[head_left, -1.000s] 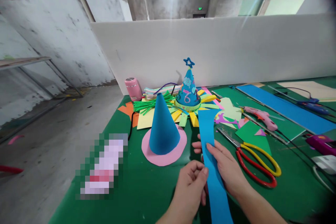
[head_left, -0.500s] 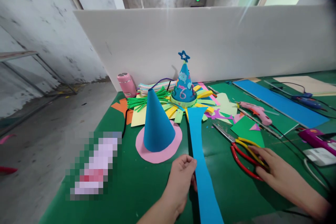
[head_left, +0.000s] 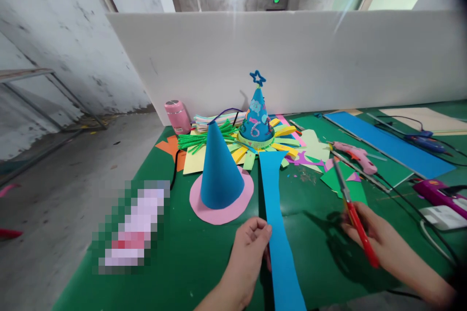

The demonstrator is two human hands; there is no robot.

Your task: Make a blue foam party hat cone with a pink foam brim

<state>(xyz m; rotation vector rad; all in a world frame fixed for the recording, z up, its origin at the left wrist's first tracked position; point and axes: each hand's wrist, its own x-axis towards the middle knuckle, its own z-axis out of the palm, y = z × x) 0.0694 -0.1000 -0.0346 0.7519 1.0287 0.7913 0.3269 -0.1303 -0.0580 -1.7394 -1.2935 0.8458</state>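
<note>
Near the front middle, my left hand (head_left: 251, 252) pinches the left edge of a long strip of blue paper (head_left: 279, 223), which widens at its far end and again toward me. My right hand (head_left: 372, 233) grips a pair of red-handled scissors (head_left: 352, 211), raised above the table with the blades pointing away and slightly left. To the left of the strip stands a plain blue paper cone (head_left: 221, 175) on a pink paper disc (head_left: 239, 204). Behind, a decorated blue party hat (head_left: 256, 119) carries a star on its tip and a 6 on its front.
Green pipe cleaners (head_left: 207, 137) and a pink bottle (head_left: 177, 116) are at the back left. On the right lie a pink glue gun (head_left: 359, 158), a blue board (head_left: 386, 143), a white plug (head_left: 440, 217) and cords. Paper scraps surround the party hat. A white panel (head_left: 292, 58) closes the back.
My right hand has lifted the scissors off the table and turned them, so the blades now point away from me. My left hand still holds the blue strip.
</note>
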